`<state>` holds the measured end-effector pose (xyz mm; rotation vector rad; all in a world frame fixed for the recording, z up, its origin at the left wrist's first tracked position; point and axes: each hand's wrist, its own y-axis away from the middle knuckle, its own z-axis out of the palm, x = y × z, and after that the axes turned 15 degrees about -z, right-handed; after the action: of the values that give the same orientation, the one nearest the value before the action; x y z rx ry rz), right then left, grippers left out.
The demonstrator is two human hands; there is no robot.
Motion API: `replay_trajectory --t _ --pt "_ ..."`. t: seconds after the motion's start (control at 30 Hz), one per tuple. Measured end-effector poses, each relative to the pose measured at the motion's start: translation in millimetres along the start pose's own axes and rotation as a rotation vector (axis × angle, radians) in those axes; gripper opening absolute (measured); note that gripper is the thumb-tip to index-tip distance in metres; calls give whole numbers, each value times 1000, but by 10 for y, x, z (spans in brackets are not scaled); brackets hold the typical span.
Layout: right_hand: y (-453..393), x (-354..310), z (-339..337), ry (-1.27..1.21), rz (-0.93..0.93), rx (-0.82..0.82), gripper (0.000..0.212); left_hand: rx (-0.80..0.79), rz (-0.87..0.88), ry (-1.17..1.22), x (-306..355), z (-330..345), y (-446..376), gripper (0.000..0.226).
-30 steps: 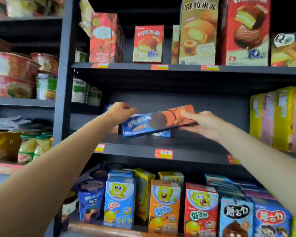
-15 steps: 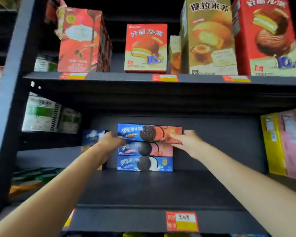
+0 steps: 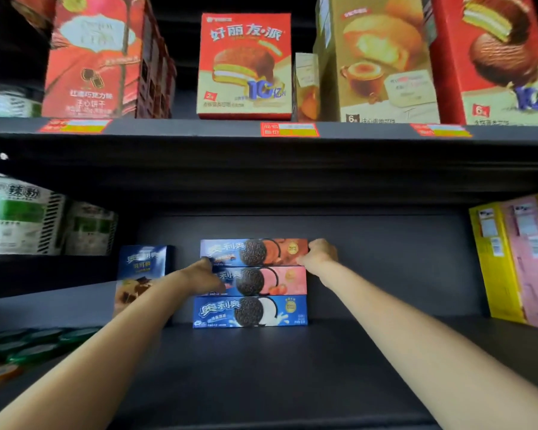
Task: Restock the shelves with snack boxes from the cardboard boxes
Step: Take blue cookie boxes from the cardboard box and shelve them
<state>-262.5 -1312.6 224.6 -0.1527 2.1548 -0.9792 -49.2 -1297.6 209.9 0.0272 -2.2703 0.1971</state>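
Both arms were stretched out — left hand and right hand grasped the ends of the top cookie box, two boxes stacked under it.

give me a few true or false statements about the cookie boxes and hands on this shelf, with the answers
1. Three cookie boxes lie stacked flat at the back of the shelf. True.
2. The top box is held at both ends, by the left hand and the right hand. True.
3. The bottom box is pink. False: it is blue; the middle box is pink.
4. The yellow box touches the stack. False: it stands apart, far to the right.
5. An upright blue box stands left of the stack. True.
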Motion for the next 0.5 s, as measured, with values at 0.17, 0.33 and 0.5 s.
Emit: replay_trajectory --t 0.17,0.33,0.5 --pt "38 -29 32 77 2 -79 36 87 -29 -237 59 30 -37 55" --pt "92 -80 -55 45 28 -40 41 74 -37 -361 117 55 48 56" --pt "423 -109 -381 83 6 -125 47 165 -47 -470 211 52 420 47"
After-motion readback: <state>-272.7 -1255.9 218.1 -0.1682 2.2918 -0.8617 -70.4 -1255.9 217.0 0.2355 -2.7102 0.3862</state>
